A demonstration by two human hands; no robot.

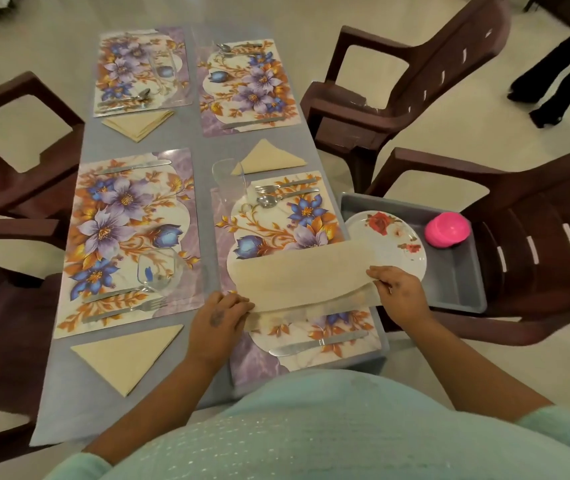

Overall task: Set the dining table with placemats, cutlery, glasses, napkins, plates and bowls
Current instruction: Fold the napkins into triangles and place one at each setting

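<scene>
At the lower centre of the frame, your left hand (219,318) and right hand (399,292) each pinched an end of a beige napkin (297,277), stretched flat above the near right floral placemat (276,223). Right of it, a rose-patterned plate (389,237) and pink bowls (447,229) sat in a grey tub (456,282).

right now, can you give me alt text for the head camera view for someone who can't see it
Both hands, left hand and right hand, hold a beige napkin over the near right placemat on a table with four floral placemats, cutlery, glasses and three folded napkins. A grey bin on a chair holds a rose plate and pink bowls.
</scene>
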